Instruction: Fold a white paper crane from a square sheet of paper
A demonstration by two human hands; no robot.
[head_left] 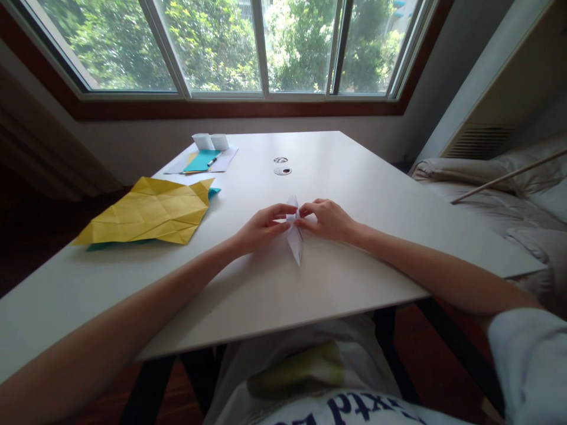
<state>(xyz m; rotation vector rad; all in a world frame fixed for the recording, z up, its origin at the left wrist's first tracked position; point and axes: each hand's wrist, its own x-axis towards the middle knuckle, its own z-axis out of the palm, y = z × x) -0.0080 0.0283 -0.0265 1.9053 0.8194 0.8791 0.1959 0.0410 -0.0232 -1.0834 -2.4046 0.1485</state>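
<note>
A small folded white paper piece (pixel 295 239) stands on the white table (pixel 363 189), narrow and pointed toward me. My left hand (pixel 261 227) pinches its upper part from the left with fingertips. My right hand (pixel 325 219) pinches the same upper part from the right. Both hands rest on the tabletop near the table's middle.
A creased yellow paper sheet (pixel 150 211) lies at the left over a teal sheet (pixel 214 191). At the far left corner sit two small white paper cups (pixel 211 141), a teal sheet (pixel 201 160) and a pen (pixel 211 160). Two round cable holes (pixel 282 170) are mid-table. A bed (pixel 500 195) is at the right.
</note>
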